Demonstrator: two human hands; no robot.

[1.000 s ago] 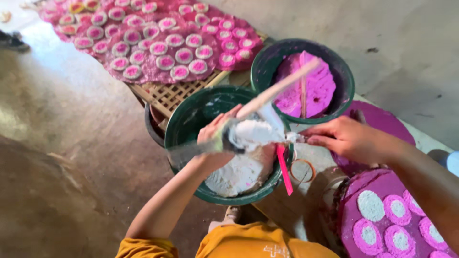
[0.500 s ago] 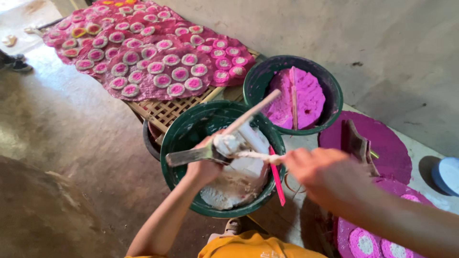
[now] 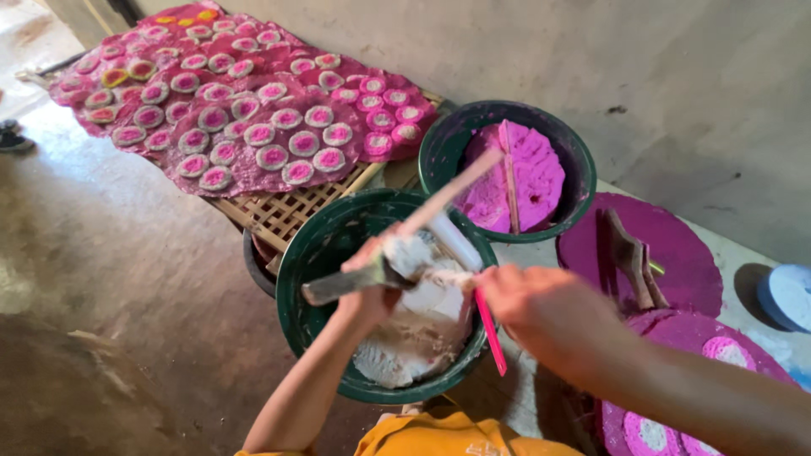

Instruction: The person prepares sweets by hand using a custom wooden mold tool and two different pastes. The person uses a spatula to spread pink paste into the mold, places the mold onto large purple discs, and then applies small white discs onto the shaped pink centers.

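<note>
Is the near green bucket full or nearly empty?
Partly filled: white paste covers only the bottom of the near green bucket; bare inner wall shows above.

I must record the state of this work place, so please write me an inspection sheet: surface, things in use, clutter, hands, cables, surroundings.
Surface: grey concrete floor, dusty, with a woven bamboo rack lying on it.
Things in use: green basin of white paste; metal spatula loaded with paste; pink stick leaning in the basin.
Clutter: second basin with pink paste; wooden tools on a magenta disc; sheets of pink-and-white rounds on the rack.
Hands: left hand has its grip on the spatula handle; right hand is at the paste on the blade, what it holds is blurred.
Cables: nothing seen.
Surroundings: bare grey wall; pale blue round object at the right edge.
</note>
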